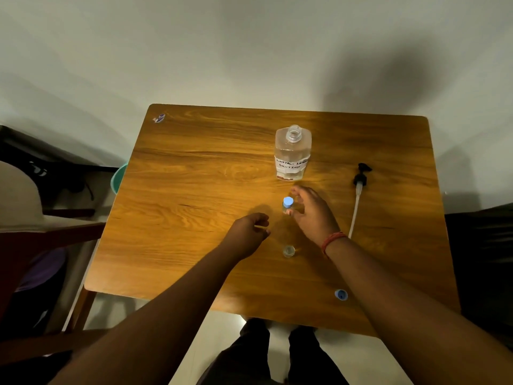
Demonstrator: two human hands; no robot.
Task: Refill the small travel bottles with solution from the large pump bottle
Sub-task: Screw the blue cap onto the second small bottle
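Woodgrain runs across the table (pixel 194 176), a rounded-cornered orange-brown top set against a plain pale wall, with light floor showing beyond its near edge. Toward the far edge, right of centre, stands the large bottle (pixel 293 154), clear, uncapped, with a handwritten label. Its black pump head and white dip tube (pixel 358 195) lie flat near the right edge. At the table's middle a small travel bottle (pixel 288 205) with a blue cap stands upright; the right hand (pixel 313 212) curls loosely around it with fingers spread, and whether they touch it I cannot tell. The left hand (pixel 248 232) is just beside, fingers curled in, holding nothing visible. Nearer the near edge stands a second travel bottle (pixel 288 250), open. A loose blue cap (pixel 341 295) lies by the near right corner. A small sticker (pixel 159 118) marks the far left corner. A chair (pixel 50 237) stands off the left edge.
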